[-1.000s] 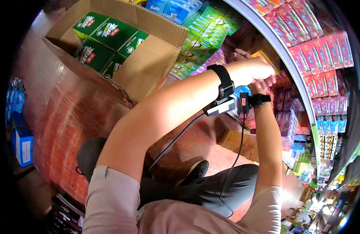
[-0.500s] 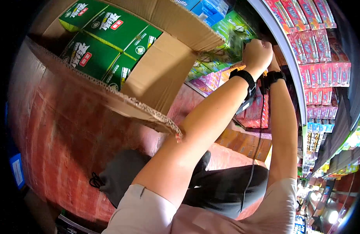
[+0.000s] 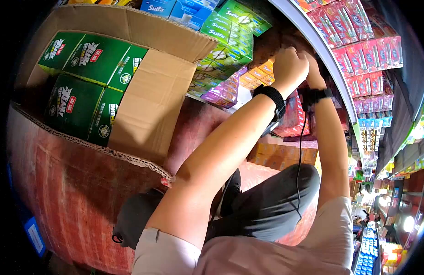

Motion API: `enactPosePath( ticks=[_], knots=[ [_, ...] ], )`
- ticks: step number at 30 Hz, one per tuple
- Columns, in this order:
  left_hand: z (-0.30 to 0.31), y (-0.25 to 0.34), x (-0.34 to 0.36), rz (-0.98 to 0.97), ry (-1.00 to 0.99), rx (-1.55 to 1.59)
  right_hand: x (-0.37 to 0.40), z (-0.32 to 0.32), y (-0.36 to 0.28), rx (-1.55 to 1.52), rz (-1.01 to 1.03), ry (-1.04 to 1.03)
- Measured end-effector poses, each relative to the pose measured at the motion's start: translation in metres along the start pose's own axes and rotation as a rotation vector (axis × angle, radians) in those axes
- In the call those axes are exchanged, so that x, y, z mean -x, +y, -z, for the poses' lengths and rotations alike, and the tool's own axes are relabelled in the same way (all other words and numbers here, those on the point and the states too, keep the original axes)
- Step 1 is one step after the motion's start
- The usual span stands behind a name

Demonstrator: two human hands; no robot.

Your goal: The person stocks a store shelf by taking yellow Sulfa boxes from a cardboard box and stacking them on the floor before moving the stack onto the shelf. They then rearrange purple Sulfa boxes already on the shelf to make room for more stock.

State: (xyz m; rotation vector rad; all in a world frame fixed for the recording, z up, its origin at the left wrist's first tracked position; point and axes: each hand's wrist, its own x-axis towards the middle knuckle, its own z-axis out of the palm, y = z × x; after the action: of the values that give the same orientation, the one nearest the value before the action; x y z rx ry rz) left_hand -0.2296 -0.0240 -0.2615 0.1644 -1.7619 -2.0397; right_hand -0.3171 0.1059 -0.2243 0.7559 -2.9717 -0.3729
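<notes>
At the upper right of centre, my left hand (image 3: 290,67) is curled, knuckles up, over the lower shelf. Beyond it and partly behind it, my right hand (image 3: 314,68) reaches to the same spot; its fingers are hidden. What either hand holds, if anything, does not show. Left of my hands stand stacked green boxes (image 3: 230,34) with "Sulfa"-like lettering, with orange boxes (image 3: 260,75) and a purple box (image 3: 221,94) below. An open cardboard carton (image 3: 150,98) at the left holds several dark green boxes (image 3: 88,55).
A curved white shelf edge (image 3: 308,27) runs just beyond my hands. Past it hang rows of pink packets (image 3: 340,23). Blue boxes (image 3: 186,13) stand behind the carton. My bent legs (image 3: 262,201) are on the reddish floor (image 3: 74,192). A black cable (image 3: 298,183) hangs from my right wrist.
The view has shifted, so the carton and shelf goods appear further left. The clear wrapping that was by my left hand no longer shows there. Both hands stay close together at the shelf.
</notes>
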Motion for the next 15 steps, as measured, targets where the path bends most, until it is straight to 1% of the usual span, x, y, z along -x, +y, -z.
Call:
enactPosePath(
  ticks=[2,3,4,5,6,7,9,10,11,13,14,15],
  knots=[
    [-0.005,-0.01,-0.002,-0.061,-0.025,-0.05,0.018,-0.001,-0.005,-0.179,-0.045,0.29],
    [-0.005,-0.014,-0.004,-0.06,-0.022,-0.078,0.026,-0.003,-0.008,-0.27,-0.065,0.434],
    [-0.003,-0.018,-0.008,-0.063,-0.02,-0.108,0.035,0.001,-0.013,-0.319,-0.173,0.503],
    [-0.001,-0.024,-0.011,-0.066,-0.02,-0.141,0.039,-0.009,0.002,-0.302,-0.219,0.561],
    [-0.001,-0.031,-0.014,-0.089,0.013,-0.182,0.041,-0.021,0.024,-0.335,-0.181,0.596],
    [0.005,-0.033,-0.016,0.008,-0.066,-0.17,0.04,-0.037,0.044,-0.367,-0.149,0.633],
    [-0.007,-0.063,-0.022,-0.082,-0.036,-0.232,0.037,-0.07,0.07,-0.631,-0.564,0.384],
    [0.002,-0.061,-0.022,0.007,-0.194,-0.192,0.041,-0.075,0.073,-0.76,-0.771,0.25],
    [0.001,-0.066,-0.021,0.055,-0.261,-0.139,0.046,-0.08,0.077,-1.107,-0.735,0.251],
    [0.0,-0.071,-0.018,0.029,-0.331,-0.095,0.055,-0.068,0.049,-1.785,-0.6,0.249],
    [-0.001,-0.072,-0.014,-0.022,-0.341,-0.094,0.057,-0.06,0.039,-1.751,-0.548,0.227],
    [-0.005,-0.073,-0.013,-0.038,-0.335,-0.132,0.054,-0.06,0.035,-1.716,-0.643,0.308]
  ],
)
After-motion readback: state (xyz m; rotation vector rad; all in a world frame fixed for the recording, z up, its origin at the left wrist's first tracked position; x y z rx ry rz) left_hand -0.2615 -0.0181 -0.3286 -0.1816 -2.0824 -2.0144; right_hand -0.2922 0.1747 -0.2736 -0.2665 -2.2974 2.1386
